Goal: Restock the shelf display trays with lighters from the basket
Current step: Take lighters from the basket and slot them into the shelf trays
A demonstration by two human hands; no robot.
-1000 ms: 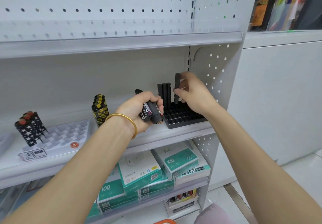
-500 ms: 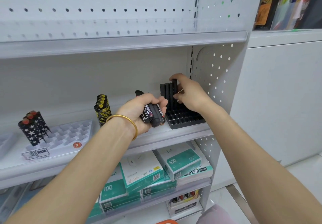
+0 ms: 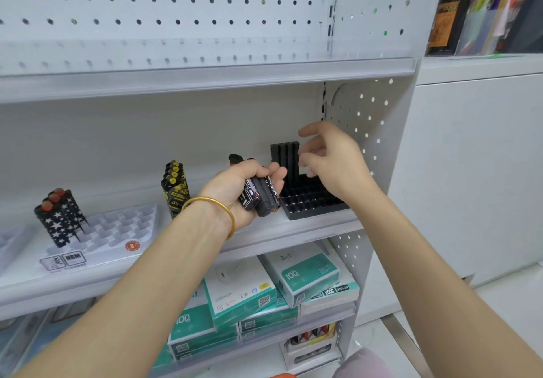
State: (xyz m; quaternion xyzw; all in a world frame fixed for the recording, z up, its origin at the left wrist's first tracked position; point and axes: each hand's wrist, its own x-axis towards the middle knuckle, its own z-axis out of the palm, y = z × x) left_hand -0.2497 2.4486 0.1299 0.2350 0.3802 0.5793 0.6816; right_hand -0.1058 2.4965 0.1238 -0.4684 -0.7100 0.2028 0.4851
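The step in hand is judged to be the taking of the next lighter from the bundle of dark lighters for the black tray. It would best be done if one lighter only is pinched near its top, drawn clear without the others being loosened, kept upright, and lowered straight into the free cell next to the standing row, so that its neighbours are not knocked.

The fingers of the right hand are seen loosely spread and lightly bent, and nothing is held by them. Whether the row is brushed by the fingertips cannot be told. Just to their left, a row of black lighters is stood upright at the back of the tray. The tray's front cells, below the palm, are unfilled.

Lower and further left, the bundle is clasped by the curled fingers of the left hand, just beside the tray's near left corner. A gold bangle is worn at that wrist. Farther left along the same shelf, yellow-and-black lighters are stood, and beyond them star-patterned lighters in a white tray with many cells unfilled. Teal boxes are stacked beneath. The basket cannot be made out with certainty.
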